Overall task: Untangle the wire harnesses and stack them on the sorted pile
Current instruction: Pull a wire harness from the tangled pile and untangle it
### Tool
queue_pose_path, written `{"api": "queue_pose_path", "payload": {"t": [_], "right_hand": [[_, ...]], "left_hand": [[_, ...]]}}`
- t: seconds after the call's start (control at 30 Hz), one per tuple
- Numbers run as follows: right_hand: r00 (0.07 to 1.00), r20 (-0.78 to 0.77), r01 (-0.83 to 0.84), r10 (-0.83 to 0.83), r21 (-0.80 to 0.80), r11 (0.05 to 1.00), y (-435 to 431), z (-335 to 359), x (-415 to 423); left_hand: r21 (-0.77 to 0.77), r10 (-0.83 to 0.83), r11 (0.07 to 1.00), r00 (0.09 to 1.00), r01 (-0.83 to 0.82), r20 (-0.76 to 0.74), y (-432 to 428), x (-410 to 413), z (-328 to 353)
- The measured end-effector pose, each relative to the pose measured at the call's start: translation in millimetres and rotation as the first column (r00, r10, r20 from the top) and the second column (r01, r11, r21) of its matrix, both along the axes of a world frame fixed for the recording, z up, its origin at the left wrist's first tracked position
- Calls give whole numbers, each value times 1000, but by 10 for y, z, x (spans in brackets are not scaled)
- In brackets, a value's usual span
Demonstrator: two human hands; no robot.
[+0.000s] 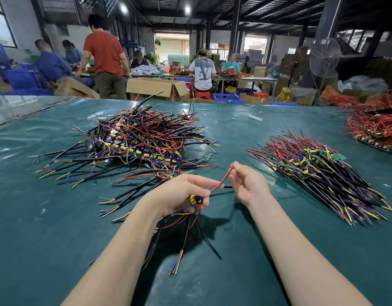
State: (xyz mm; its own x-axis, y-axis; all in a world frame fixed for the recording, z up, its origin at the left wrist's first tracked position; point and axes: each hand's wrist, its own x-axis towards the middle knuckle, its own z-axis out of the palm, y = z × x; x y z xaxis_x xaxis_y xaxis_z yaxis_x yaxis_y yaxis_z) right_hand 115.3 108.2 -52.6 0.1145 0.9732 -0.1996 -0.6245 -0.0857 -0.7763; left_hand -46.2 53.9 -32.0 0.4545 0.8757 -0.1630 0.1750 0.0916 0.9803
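Green sheeting covers the desk (58,217) I am looking down on. My left hand (179,193) has its grip closed round a harness (188,219) at its small blue and yellow board (196,200), held in front of me over the near part of the desk. From the board the harness's black cables drop toward me, so its long axis runs near to far. The yellow and blue stripped ends point at my edge of the desk.

One red wire (220,180) leaves the board the other way, rising up and to the right. My right hand (249,184) has a narrow grip on it, pinching its far end between thumb and forefinger with the other fingers loosely curled. A thin black wire (227,187) runs level between the two hands; I cannot tell from here whether it belongs to the same harness.

The tangled pile (142,138) sits beyond and left of my left hand, wires sticking out every way. The sorted pile (323,173) lies to the right, apart from my right hand. Its harnesses are laid parallel on a slant, red wires to the far left and black cables with yellow tips to the near right. A red heap (376,129) sits at the far right edge.
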Motion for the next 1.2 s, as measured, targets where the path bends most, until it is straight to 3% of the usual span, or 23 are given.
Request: {"api": "queue_pose_path", "payload": {"t": [0.1,0.17,0.27,0.37,0.5,0.63,0.7,0.8,0.87,1.0,1.1,1.2], "right_hand": [[954,256,92,-155,241,966,13,7,-13],[942,266,119,-205,308,944,-8,18,-15],[985,132,76,-113,258,963,-61,34,-75],[1000,3,-29,29,152,988,-117,39,-197],[940,242,-271,243,90,958,-196,9,-375],[935,222,-313,278,142,939,-210,-46,-437],[925,317,-280,211,190,941,-195,-53,-412],[820,571,-185,-29,313,932,-167,-49,-350],[768,621,-136,-157,397,908,-165,-51,-341],[822,540,-78,-183,424,902,-186,-68,-344],[932,330,31,-149,336,941,-162,-19,-293],[972,132,166,-196,209,964,-129,29,-245]], "left_hand": [[0,168,986,986,-168,-13,24,-7,35],[100,284,956,955,-275,-89,37,25,30],[292,366,907,911,-304,-191,48,46,-28],[375,444,850,886,-371,-130,74,34,-71],[422,486,811,869,-406,-97,98,70,-85],[388,501,810,862,-439,-72,102,67,-83],[348,465,844,881,-408,-94,95,74,-78],[290,442,874,886,-390,-140,93,105,-60],[294,485,854,861,-430,-152,95,121,-53],[312,529,824,839,-473,-127,82,137,-55],[236,460,869,886,-434,-62,48,123,-27],[194,381,912,922,-362,-67,30,114,-10]]}}
